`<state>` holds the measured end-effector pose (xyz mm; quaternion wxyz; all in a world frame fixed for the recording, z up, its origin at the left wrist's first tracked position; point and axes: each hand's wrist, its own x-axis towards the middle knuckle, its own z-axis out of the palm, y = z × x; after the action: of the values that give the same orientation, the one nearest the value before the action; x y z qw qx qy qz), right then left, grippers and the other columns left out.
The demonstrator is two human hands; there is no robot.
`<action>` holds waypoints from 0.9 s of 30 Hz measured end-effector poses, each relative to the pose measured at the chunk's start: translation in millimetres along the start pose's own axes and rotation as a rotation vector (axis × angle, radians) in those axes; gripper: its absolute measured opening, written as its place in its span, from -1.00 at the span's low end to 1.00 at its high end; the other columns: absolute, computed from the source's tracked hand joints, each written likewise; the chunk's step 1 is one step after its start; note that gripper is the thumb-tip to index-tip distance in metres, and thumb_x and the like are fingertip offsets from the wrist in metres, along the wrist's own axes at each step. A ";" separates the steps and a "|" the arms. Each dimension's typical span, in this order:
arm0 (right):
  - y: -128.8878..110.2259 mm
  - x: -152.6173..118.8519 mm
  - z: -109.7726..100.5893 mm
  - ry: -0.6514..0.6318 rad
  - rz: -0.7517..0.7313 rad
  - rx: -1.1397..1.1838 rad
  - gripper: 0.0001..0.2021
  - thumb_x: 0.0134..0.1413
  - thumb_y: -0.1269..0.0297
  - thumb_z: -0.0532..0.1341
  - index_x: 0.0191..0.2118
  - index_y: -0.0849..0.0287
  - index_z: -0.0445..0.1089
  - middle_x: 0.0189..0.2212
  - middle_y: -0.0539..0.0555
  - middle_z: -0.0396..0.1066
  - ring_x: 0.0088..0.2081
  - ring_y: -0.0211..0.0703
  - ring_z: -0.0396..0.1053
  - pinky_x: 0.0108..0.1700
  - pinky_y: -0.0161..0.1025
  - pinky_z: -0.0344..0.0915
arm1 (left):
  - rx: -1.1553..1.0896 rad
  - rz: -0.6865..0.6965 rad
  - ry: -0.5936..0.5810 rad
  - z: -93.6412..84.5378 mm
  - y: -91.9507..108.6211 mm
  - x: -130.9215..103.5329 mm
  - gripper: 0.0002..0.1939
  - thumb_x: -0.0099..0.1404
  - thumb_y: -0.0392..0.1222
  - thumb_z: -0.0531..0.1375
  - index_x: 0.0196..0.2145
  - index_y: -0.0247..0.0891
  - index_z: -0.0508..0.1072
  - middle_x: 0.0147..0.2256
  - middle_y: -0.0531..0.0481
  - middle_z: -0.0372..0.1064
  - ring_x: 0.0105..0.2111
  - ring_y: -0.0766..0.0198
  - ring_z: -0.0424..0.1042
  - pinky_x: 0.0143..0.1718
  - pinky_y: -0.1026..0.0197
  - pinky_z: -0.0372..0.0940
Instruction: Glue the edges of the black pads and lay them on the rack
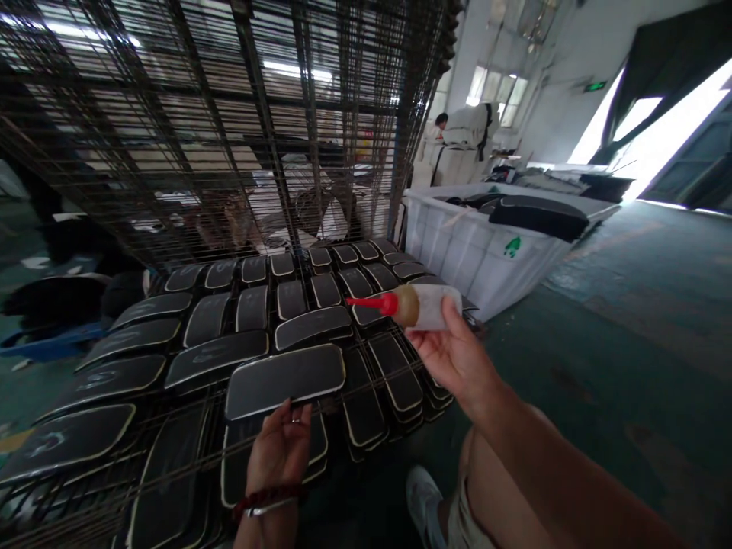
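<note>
My right hand [451, 354] is closed round a translucent squeeze bottle [435, 301], held sideways above the panels. The bottle has a brownish collar and a red nozzle [371, 303] pointing left. My left hand [280, 446] pinches the near edge of a dark rounded panel [286, 377] with a pale rim. This panel lies on the wire rack shelf [188, 465], its top bare of white marks. Around it, many similar dark panels [217, 358] lie in rows, and several at the left carry whitish squiggles on top.
Wire rack shelves [274, 99] rise tilted behind the panels. To the right stands a large white bin [457, 236] with dark pieces inside. A blue tray [62, 339] with dark material sits at far left. A person [441, 122] is partly visible in the background.
</note>
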<state>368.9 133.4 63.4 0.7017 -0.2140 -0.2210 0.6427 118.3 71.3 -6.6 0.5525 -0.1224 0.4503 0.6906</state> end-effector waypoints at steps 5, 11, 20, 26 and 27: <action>25.8 -17.0 -9.2 -0.060 -0.119 -0.246 -0.51 -0.03 -0.01 0.68 -0.08 0.05 0.56 -0.10 0.04 0.67 -0.11 -0.01 0.64 -0.10 -0.12 0.63 | -0.018 -0.033 0.061 11.9 -6.0 -17.7 -0.65 0.53 -0.58 0.09 -0.36 -0.23 0.38 -0.45 0.13 0.40 -0.55 0.44 0.46 -0.41 0.37 0.58; 29.9 -25.9 -36.6 -0.043 -0.291 -0.561 -0.38 0.03 -0.04 0.64 0.13 0.01 0.50 0.05 0.06 0.60 0.06 0.01 0.56 0.19 -0.02 0.51 | -0.069 -0.034 0.050 22.0 4.3 -31.7 -0.66 0.57 -0.55 0.07 -0.30 -0.24 0.46 -0.45 0.12 0.44 -0.52 0.40 0.52 -0.38 0.37 0.59; 49.1 -49.6 -21.3 -0.025 0.280 -0.199 -0.39 -0.07 -0.05 0.69 -0.02 0.13 0.52 -0.13 0.08 0.65 -0.16 -0.05 0.63 -0.20 -0.21 0.61 | -0.128 -0.055 0.069 31.9 7.4 -37.8 -0.66 0.56 -0.54 0.08 -0.34 -0.25 0.43 -0.45 0.11 0.45 -0.50 0.43 0.53 -0.39 0.45 0.55; -1.5 -13.5 2.0 0.193 0.252 0.213 -0.63 0.42 0.07 0.39 0.17 0.14 0.47 -0.07 0.15 0.67 -0.13 -0.04 0.67 -0.36 -0.32 0.58 | -0.134 -0.017 0.041 21.7 0.3 -27.6 -0.67 0.53 -0.56 0.11 -0.28 -0.24 0.53 -0.36 0.04 0.55 -0.37 0.35 0.60 -0.30 0.34 0.61; -12.5 -6.9 3.9 0.220 0.205 0.232 -0.62 0.48 0.01 0.32 0.21 0.13 0.46 -0.07 0.17 0.66 -0.12 -0.03 0.67 -0.37 -0.32 0.58 | -0.137 -0.010 0.046 19.4 0.1 -24.8 -0.67 0.53 -0.56 0.11 -0.28 -0.24 0.53 -0.35 0.04 0.56 -0.35 0.34 0.61 -0.29 0.33 0.61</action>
<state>376.2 125.6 73.7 0.6723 -0.2219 -0.0442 0.7048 133.5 69.7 20.9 0.5357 -0.1780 0.4141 0.7140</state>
